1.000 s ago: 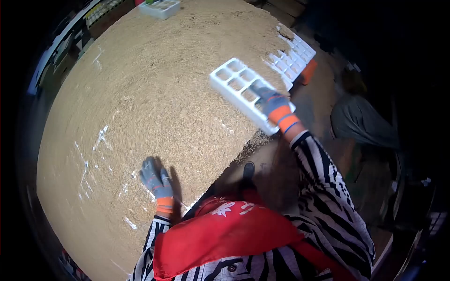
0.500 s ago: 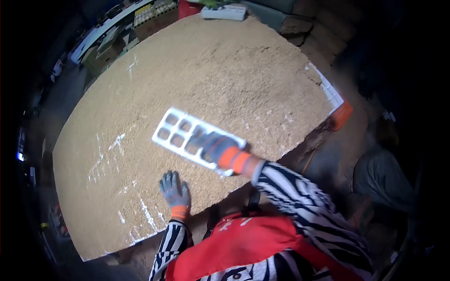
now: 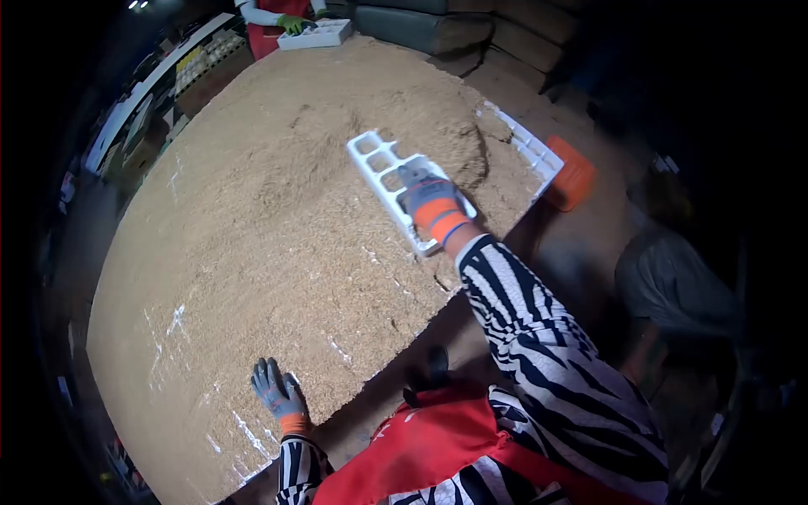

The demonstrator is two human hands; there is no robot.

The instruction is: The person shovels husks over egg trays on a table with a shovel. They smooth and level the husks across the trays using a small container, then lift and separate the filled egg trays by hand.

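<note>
My right hand [image 3: 431, 198], in a grey and orange glove, grips a white foam tray [image 3: 380, 187] from above. Two rows of square compartments run along this tray, and the hand covers its near end. The tray lies tilted on a broad layer of tan, sawdust-like grains [image 3: 252, 227], with grains heaped beyond its far right side. Near the front edge, my left hand [image 3: 273, 391], gloved alike, rests flat on the layer with its fingers stretched out, holding nothing.
Another white tray [image 3: 539, 156] shows at the right edge, partly under grains, beside an orange container [image 3: 572, 172]. At the far edge a co-worker's green-gloved hand [image 3: 295, 23] touches a white tray [image 3: 316, 37]. Cartons of round, pale items [image 3: 210, 63] stand at the back left.
My right hand has moved the tray away from me and to the right, turning it. Grains are pushed up beyond it. The view has shifted, and the co-worker has come into sight.
</note>
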